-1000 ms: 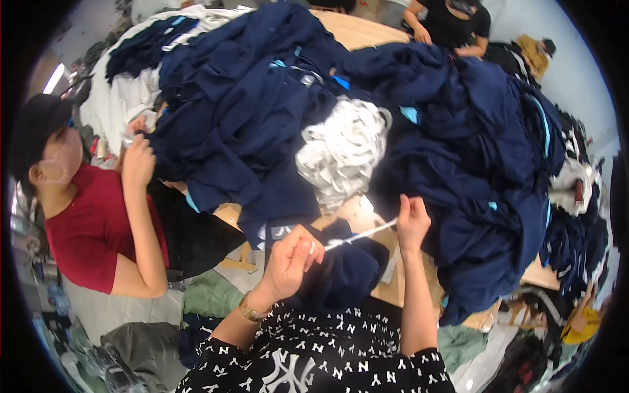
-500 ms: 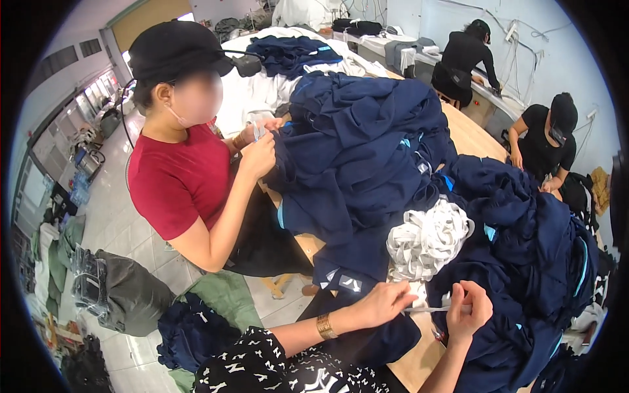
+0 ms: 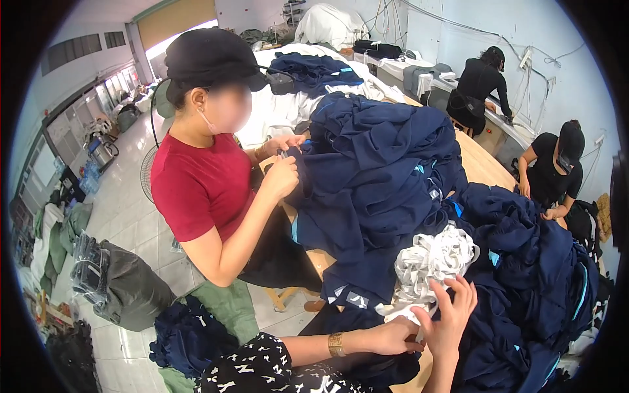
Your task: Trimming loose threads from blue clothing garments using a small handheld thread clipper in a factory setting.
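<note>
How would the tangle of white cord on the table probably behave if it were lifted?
The tangle of white cord would likely sag and flop, since its strands curl in loose loops. Pulling one strand may drag others along, as the loops cross and overlap. It seems unlikely to roll, being a loose, irregular heap.

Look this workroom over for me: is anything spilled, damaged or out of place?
No spill or damage stands out. A dark blue bundle lies on green cloth by the floor tiles, apart from the blue cloth heaped on the table, which looks slightly odd. The white strips beyond the right hand form a loose tangle.
</note>
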Demonstrator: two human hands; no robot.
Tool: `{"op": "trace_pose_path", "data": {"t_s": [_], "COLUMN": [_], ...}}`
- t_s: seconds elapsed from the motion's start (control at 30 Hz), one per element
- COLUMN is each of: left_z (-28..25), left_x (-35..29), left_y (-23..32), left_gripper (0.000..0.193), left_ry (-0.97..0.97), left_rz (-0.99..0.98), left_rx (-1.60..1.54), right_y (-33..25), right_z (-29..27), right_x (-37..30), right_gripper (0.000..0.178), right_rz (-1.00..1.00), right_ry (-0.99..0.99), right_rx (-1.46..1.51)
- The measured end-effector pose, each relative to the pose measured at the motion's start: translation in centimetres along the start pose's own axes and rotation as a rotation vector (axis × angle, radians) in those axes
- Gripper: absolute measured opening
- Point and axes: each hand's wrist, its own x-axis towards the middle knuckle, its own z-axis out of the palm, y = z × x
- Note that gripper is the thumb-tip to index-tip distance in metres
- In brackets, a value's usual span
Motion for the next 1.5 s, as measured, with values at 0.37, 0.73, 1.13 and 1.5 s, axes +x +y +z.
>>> {"op": "trace_pose_path", "data": {"t_s": [0.37, 0.73, 1.13, 1.5], "left_z": [0.6, 0.8, 2.9, 5.1], "left_x": [-0.1, 1.5, 1.2, 0.4], "left_y": [1.1, -0.4, 0.2, -1.4], "left_gripper": [0.025, 0.009, 0.034, 0.035], "left_ry": [0.028, 0.170, -0.015, 0.234], "left_rz": [0.085, 0.048, 0.050, 0.431], "left_rx": [-0.003, 0.023, -0.073, 0.339], "right_y": [1.7, 0.7, 0.0, 0.2], "right_z": [1.9, 0.4, 1.0, -0.1], "right_x": [-12.8, -12.2, -14.1, -15.1], "right_gripper": [0.021, 0.002, 0.012, 0.016], "right_rz": [0.695, 0.682, 0.970, 0.733], "right_ry": [0.126, 0.208, 0.375, 0.183], "right_rx": [0.677, 0.722, 0.759, 0.430]}}
